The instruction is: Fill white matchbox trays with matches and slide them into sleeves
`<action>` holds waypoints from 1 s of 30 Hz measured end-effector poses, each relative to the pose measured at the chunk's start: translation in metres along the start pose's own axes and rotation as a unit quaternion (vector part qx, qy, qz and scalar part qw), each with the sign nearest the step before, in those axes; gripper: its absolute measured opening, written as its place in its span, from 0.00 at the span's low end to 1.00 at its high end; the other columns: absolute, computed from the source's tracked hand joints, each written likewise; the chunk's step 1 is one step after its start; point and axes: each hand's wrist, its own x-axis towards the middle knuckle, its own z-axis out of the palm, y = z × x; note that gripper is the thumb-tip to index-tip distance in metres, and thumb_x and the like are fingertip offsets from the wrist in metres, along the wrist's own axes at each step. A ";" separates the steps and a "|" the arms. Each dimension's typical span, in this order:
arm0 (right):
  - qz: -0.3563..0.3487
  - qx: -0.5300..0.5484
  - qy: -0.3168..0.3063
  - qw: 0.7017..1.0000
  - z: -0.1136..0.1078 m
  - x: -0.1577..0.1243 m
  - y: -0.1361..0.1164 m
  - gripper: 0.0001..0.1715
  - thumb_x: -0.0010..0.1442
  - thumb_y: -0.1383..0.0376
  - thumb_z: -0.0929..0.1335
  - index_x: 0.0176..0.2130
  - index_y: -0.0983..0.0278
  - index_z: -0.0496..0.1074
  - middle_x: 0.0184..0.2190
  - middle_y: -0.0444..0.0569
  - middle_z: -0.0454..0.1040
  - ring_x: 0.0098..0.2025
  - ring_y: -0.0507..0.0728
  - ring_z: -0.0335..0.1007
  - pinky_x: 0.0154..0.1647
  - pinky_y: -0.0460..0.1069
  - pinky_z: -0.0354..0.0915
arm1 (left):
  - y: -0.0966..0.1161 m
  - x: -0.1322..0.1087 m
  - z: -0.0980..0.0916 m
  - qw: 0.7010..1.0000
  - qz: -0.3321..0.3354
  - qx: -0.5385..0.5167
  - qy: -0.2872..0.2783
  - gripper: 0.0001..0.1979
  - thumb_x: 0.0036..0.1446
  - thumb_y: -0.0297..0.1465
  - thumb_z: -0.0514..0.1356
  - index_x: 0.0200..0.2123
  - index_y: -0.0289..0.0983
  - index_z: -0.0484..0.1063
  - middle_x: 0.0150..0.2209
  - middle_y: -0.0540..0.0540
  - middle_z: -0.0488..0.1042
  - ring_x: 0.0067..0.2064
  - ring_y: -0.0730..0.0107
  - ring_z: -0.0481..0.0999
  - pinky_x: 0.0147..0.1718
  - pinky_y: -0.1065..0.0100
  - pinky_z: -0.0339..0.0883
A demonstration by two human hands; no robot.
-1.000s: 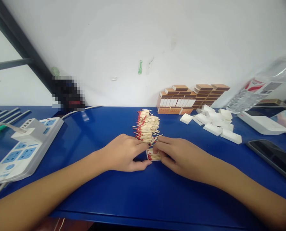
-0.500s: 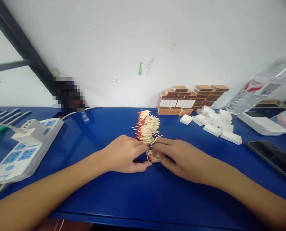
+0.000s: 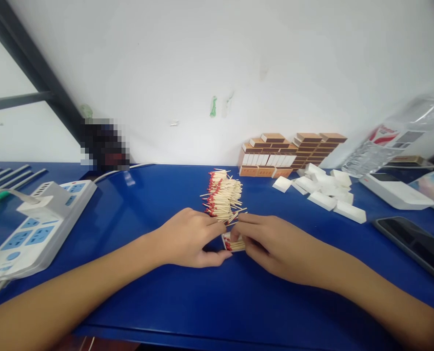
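Left hand (image 3: 191,238) grips 1 matchbox tray (image 3: 225,240) by its end, right hand (image 3: 271,243) touching matches (image 3: 236,246) inside, its grasp unclear.

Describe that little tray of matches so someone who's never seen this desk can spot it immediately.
On the blue table, find the pile of red-tipped matches near the middle. Just nearer the viewer, between the left hand and the right hand, is the small white tray. Unlike the white pieces heaped to the right, it visibly has matches lying inside.
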 end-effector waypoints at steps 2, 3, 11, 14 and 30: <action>-0.002 -0.048 0.003 0.999 0.001 0.000 -0.001 0.11 0.68 0.72 0.62 0.41 0.64 0.73 0.42 0.51 0.74 0.38 0.57 0.72 0.38 0.52 0.64 | 0.000 0.000 0.001 1.000 -0.004 -0.002 0.002 0.14 0.62 0.43 0.62 0.34 0.37 0.71 0.27 0.52 0.76 0.27 0.69 0.76 0.25 0.65 0.59; -0.007 -0.072 0.006 0.997 0.002 0.000 -0.002 0.11 0.68 0.72 0.62 0.41 0.64 0.73 0.42 0.52 0.74 0.37 0.57 0.72 0.37 0.52 0.63 | 0.000 0.000 0.001 1.000 -0.006 -0.003 0.003 0.15 0.62 0.43 0.62 0.34 0.37 0.71 0.27 0.52 0.76 0.26 0.70 0.76 0.24 0.64 0.58; -0.012 -0.075 0.009 0.997 0.003 -0.001 -0.004 0.08 0.67 0.73 0.63 0.38 0.64 0.70 0.41 0.50 0.75 0.34 0.55 0.70 0.34 0.51 0.59 | -0.001 0.001 0.000 1.000 -0.012 -0.007 -0.012 0.15 0.62 0.44 0.63 0.34 0.37 0.71 0.27 0.52 0.76 0.27 0.69 0.76 0.24 0.65 0.58; 0.018 -0.020 0.007 1.000 0.002 0.000 -0.005 0.07 0.65 0.74 0.64 0.36 0.63 0.68 0.39 0.48 0.75 0.35 0.54 0.69 0.35 0.50 0.60 | -0.001 0.001 0.000 1.000 -0.010 -0.007 -0.014 0.15 0.62 0.44 0.62 0.35 0.37 0.72 0.27 0.52 0.76 0.27 0.69 0.76 0.25 0.64 0.59; 0.047 -0.037 0.032 0.998 0.005 0.001 -0.006 0.08 0.64 0.73 0.64 0.34 0.63 0.69 0.35 0.47 0.74 0.33 0.54 0.69 0.34 0.49 0.59 | -0.001 0.001 -0.001 1.000 -0.009 -0.003 -0.018 0.14 0.63 0.43 0.61 0.34 0.38 0.70 0.27 0.51 0.76 0.28 0.69 0.76 0.25 0.66 0.59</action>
